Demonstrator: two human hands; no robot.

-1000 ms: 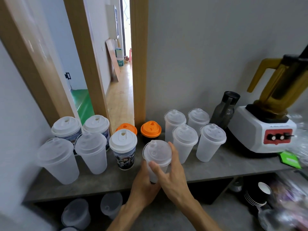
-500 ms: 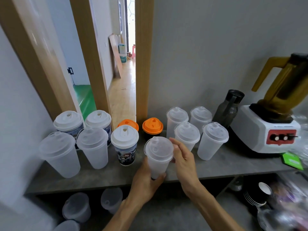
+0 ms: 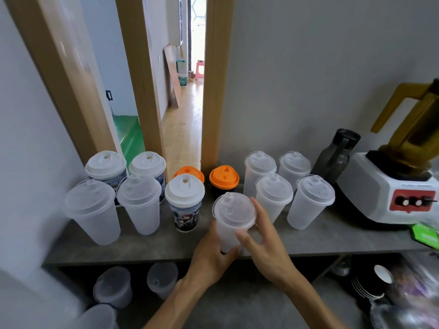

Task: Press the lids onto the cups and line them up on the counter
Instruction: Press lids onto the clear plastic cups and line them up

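Observation:
A translucent cup [image 3: 228,233] with a clear lid [image 3: 234,210] on it stands tilted near the front edge of the grey counter [image 3: 152,243]. My left hand [image 3: 211,255] grips its lower body from the left. My right hand [image 3: 263,241] curls round its right side, thumb on the front wall and fingers up by the lid's rim. Lidded cups stand behind: several translucent ones on the right [image 3: 273,198], two translucent ones on the left [image 3: 92,210], three printed ones with white lids [image 3: 184,203] and two dark cups with orange lids [image 3: 224,178].
A dark bottle [image 3: 337,155] and a white blender with an amber jug [image 3: 392,188] stand at the right, with a green card [image 3: 425,233] at the edge. More cups sit on the shelf below [image 3: 114,287]. A doorway opens behind the counter.
My right hand came off the lid's top and slid down to the cup's right side. The cup shifted slightly forward and tilted in both hands.

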